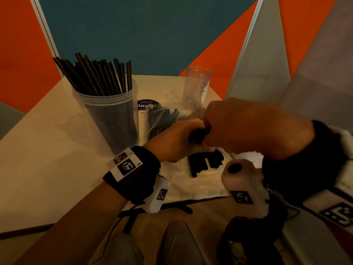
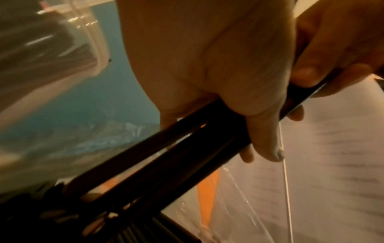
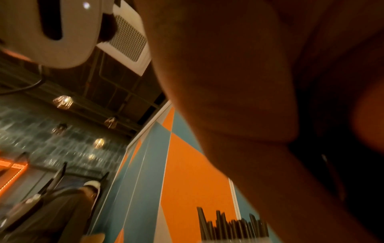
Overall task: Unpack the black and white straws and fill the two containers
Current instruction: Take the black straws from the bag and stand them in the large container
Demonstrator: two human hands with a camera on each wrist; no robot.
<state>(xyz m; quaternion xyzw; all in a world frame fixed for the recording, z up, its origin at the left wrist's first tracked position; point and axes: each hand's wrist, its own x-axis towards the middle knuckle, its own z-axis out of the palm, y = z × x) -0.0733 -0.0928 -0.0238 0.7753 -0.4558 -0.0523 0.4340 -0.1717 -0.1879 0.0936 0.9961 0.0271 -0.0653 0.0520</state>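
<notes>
Over the middle of the table both hands hold one bundle of black straws (image 1: 198,135). My left hand (image 1: 177,142) grips it from the left, and my right hand (image 1: 238,127) closes over it from the right. The straws' ends (image 1: 202,163) stick out below the hands. In the left wrist view my left hand's fingers (image 2: 245,102) curl round the black straws (image 2: 176,156), with the right hand (image 2: 332,49) gripping further along. A clear container (image 1: 112,111) full of black straws stands at the left. A second clear container (image 1: 197,83) stands behind, looking empty.
A clear bag of dark straws (image 1: 168,117) lies behind the hands, with a blue round label (image 1: 146,105) next to it. Crumpled clear wrapping (image 1: 191,186) lies under the hands. Loose black straws (image 1: 179,206) lie at the table's front edge. Partition walls (image 1: 257,64) close in behind and to the right.
</notes>
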